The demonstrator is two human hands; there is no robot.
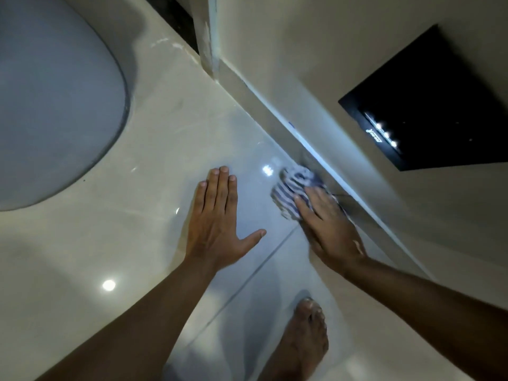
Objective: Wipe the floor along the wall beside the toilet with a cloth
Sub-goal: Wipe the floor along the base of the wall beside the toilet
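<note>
A blue-and-white striped cloth (294,182) lies bunched on the glossy pale floor tile (165,149), right against the base of the wall (316,86). My right hand (327,226) presses flat on the cloth's near end, fingers pointing up along the wall. My left hand (217,218) rests palm down on the bare floor to the left of the cloth, fingers together, thumb spread, holding nothing. The white toilet (52,105) fills the upper left, its lid down.
A black glossy panel (428,105) is set in the wall at upper right. A wall corner with a dark strip (206,37) stands at top centre. My bare foot (305,342) is on the floor below the hands. A grout line (264,259) runs diagonally between them.
</note>
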